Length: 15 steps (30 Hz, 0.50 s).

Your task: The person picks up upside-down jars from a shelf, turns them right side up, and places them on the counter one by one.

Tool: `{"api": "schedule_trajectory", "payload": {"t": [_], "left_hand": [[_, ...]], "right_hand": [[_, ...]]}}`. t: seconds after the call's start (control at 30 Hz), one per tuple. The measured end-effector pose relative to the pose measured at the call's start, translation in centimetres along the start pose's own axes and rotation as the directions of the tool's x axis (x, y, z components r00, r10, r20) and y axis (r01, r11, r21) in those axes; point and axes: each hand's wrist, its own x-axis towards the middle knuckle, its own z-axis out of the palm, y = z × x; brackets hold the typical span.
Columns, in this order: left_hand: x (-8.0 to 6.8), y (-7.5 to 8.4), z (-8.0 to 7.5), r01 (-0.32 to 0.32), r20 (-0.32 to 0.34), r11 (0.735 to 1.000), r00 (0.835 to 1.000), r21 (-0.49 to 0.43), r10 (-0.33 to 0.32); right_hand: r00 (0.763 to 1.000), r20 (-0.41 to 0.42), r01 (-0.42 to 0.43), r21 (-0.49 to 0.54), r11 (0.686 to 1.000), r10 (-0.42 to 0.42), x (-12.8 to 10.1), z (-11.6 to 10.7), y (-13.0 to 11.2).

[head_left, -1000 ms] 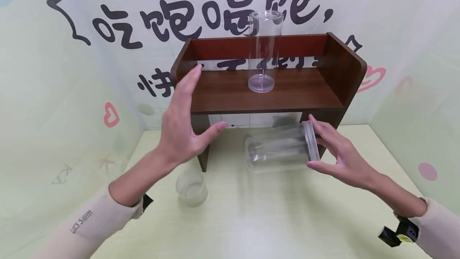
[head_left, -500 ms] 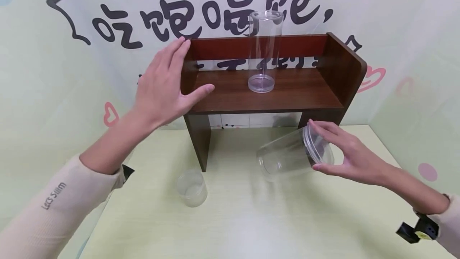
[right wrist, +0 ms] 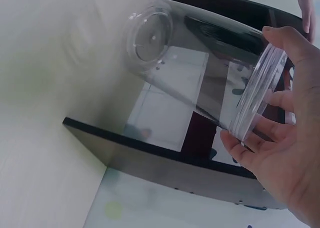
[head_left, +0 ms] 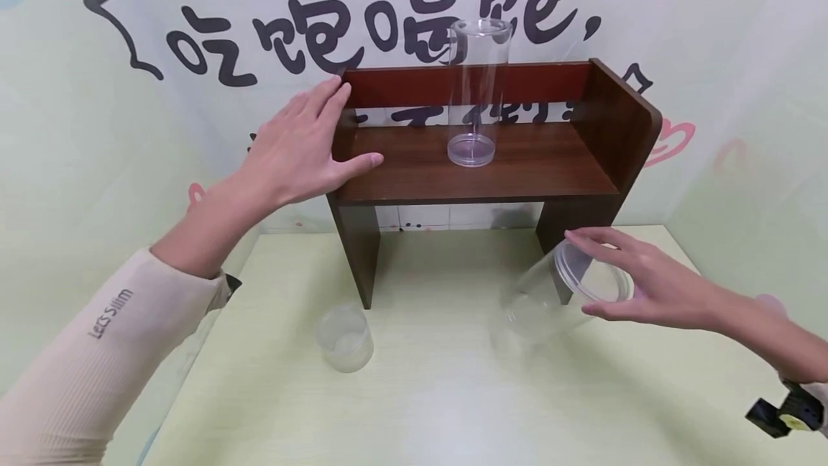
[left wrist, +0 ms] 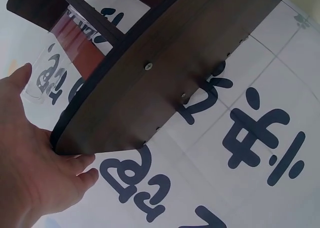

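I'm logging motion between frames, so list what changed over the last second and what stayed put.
The left hand rose from in front of the shelf to rest on its left end. The right hand carried the clear jar rightward, tipping its lidded end up. The tall cylinder and small cup stayed put.

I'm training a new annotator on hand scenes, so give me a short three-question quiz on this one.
1. True or false: the tall clear tube stands upright on the wooden shelf.
2. Which hand holds the lidded clear jar? A. left hand B. right hand C. neither
3. Fill in: the small frosted cup stands on the ____, near the shelf's left leg.

Key
1. True.
2. B: the right hand grips the jar at its lid end, tilted; the left hand rests on the shelf's left end.
3. table.
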Motion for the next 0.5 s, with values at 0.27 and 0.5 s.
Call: {"api": "schedule_trajectory", "payload": {"t": [0.27,0.5], "left_hand": [[1.1,-0.2,-0.2,0.016,0.053,1.0,0.998,0.002,-0.016],[1.5,-0.3,-0.5,0.046,0.088,0.999,0.995,0.015,-0.047]], "right_hand": [[0.996,0.083,0.018,-0.053,0.998,-0.014,-1.2,0.2,1.4],[0.992,0.12,0.06,-0.103,0.993,-0.048,-2.5,1.6,2.6]]}}
